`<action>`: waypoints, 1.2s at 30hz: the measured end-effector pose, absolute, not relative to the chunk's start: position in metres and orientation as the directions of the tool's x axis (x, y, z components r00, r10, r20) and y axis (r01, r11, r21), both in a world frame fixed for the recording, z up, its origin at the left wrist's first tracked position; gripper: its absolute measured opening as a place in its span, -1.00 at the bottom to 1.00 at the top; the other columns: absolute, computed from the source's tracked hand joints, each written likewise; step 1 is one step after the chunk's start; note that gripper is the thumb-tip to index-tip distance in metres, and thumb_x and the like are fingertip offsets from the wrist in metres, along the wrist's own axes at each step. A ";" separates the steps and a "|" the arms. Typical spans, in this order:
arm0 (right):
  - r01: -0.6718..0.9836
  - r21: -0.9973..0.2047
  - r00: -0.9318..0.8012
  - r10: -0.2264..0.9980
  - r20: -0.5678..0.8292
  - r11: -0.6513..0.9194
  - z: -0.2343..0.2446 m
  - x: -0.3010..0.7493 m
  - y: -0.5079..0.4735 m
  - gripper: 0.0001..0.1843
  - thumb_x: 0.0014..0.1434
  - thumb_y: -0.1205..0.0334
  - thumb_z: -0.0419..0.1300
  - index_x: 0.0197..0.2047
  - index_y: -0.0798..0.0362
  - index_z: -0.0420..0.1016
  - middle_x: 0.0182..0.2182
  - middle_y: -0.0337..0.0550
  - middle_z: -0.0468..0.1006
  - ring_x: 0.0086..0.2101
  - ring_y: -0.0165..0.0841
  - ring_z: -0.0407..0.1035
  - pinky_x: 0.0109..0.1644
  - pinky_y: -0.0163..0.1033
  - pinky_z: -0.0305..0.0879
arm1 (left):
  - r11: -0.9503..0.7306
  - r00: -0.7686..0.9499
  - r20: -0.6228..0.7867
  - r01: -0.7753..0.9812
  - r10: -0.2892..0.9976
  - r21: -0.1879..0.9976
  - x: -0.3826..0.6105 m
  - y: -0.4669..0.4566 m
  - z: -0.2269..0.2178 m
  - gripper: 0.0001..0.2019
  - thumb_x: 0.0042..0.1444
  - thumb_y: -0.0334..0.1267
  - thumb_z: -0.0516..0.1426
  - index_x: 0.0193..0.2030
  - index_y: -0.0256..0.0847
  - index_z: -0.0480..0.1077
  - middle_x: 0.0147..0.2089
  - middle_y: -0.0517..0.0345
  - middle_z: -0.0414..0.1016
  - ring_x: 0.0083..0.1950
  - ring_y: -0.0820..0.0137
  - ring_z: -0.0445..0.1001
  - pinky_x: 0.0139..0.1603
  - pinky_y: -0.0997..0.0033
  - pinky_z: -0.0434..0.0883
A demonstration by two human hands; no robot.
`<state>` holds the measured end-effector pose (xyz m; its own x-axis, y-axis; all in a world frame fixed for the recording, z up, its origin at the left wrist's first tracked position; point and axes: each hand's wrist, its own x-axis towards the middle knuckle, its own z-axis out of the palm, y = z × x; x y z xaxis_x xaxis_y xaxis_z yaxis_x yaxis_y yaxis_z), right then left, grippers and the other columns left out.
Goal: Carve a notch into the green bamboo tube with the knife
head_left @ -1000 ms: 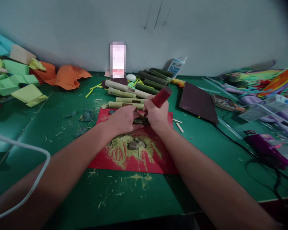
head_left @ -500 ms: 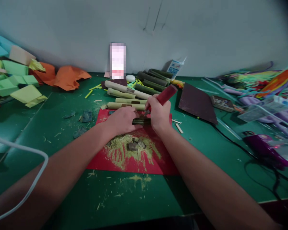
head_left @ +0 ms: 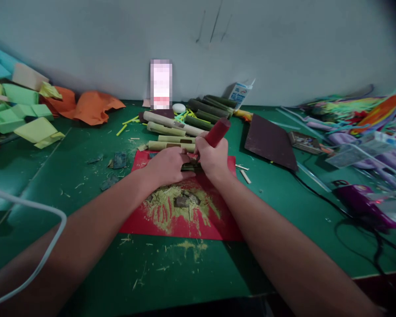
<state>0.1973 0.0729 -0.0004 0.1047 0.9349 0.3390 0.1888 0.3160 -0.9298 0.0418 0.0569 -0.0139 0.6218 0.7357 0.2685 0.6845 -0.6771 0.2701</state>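
Observation:
My left hand (head_left: pixel 167 166) is closed on a dark green bamboo tube (head_left: pixel 192 167) and holds it down over a red sheet (head_left: pixel 224 220). In my right hand (head_left: pixel 212 156) is a carving tool with a thick red handle (head_left: pixel 219 132); its handle leans up and to the right. The working end meets the tube close to my left fingertips, but the fingers mostly hide it. Yellowish shavings and dust (head_left: pixel 165 211) cover the sheet in front of the tube, with a few dark chips (head_left: pixel 185 200) among them.
Notched pale bamboo tubes (head_left: pixel 171 146) lie just behind my hands, darker green tubes (head_left: pixel 211 110) farther back. A dark board (head_left: pixel 270 141), a purple device (head_left: pixel 366 202) and cables are on the right. Folded paper (head_left: pixel 36 130) lies left. A white cable (head_left: pixel 57 229) loops near my left forearm.
My right hand has shifted a little left along the tube, toward my left fingers, with the carving tool. My left hand stays in place on the tube.

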 end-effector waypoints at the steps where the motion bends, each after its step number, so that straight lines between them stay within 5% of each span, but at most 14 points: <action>1: 0.173 -0.933 0.104 0.936 0.335 0.314 0.001 0.196 0.072 -0.78 -0.03 0.23 0.16 -0.62 -0.03 0.23 -0.67 -0.36 0.26 -0.58 -0.47 0.15 -0.49 -0.28 0.11 | -0.671 0.621 0.256 0.687 0.741 0.278 0.042 0.058 -0.013 -0.61 0.22 -0.06 0.27 0.09 -0.24 0.60 -0.03 -0.11 0.62 0.05 0.05 0.58 0.11 0.08 0.49; 7: 0.072 -0.970 0.051 0.971 0.234 0.230 0.004 0.196 0.061 -0.80 -0.12 0.30 0.12 -0.69 -0.04 0.21 -0.74 -0.36 0.20 -0.62 -0.47 0.12 -0.53 -0.30 0.07 | -0.628 0.605 0.177 0.716 0.776 0.306 0.043 0.058 -0.005 -0.65 0.25 -0.04 0.22 0.03 -0.22 0.61 -0.06 -0.08 0.61 -0.05 0.10 0.59 -0.02 0.15 0.47; 10: 0.030 -0.965 0.180 0.948 0.263 0.262 0.000 0.196 0.060 -0.81 -0.10 0.28 0.13 -0.67 -0.03 0.22 -0.71 -0.36 0.24 -0.60 -0.47 0.13 -0.52 -0.32 0.11 | -0.645 0.614 0.197 0.719 0.764 0.258 0.043 0.057 -0.005 -0.64 0.25 -0.03 0.22 0.03 -0.24 0.60 -0.11 -0.08 0.58 -0.05 0.12 0.57 -0.03 0.19 0.46; 21: 0.074 -0.957 0.248 0.925 0.289 0.279 0.001 0.197 0.071 -0.74 0.02 0.22 0.18 -0.64 -0.02 0.27 -0.68 -0.34 0.29 -0.58 -0.46 0.15 -0.49 -0.30 0.17 | -0.692 0.653 0.229 0.679 0.722 0.244 0.040 0.059 -0.012 -0.57 0.25 -0.01 0.23 0.15 -0.22 0.55 -0.03 -0.08 0.60 0.06 0.09 0.55 0.11 0.11 0.48; 36: 0.214 -0.931 0.126 0.936 0.328 0.297 -0.001 0.197 0.067 -0.73 0.02 0.19 0.17 -0.64 -0.03 0.24 -0.69 -0.34 0.28 -0.59 -0.46 0.18 -0.49 -0.28 0.13 | -0.681 0.626 0.267 0.669 0.732 0.299 0.041 0.057 -0.014 -0.64 0.19 -0.06 0.27 0.03 -0.24 0.59 -0.04 -0.11 0.61 0.02 0.06 0.57 0.07 0.06 0.50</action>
<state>0.1970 0.0666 -0.0011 0.1258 0.9363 0.3279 0.2138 0.2972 -0.9306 0.0409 0.0569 -0.0136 0.6265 0.7324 0.2666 0.6688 -0.6808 0.2987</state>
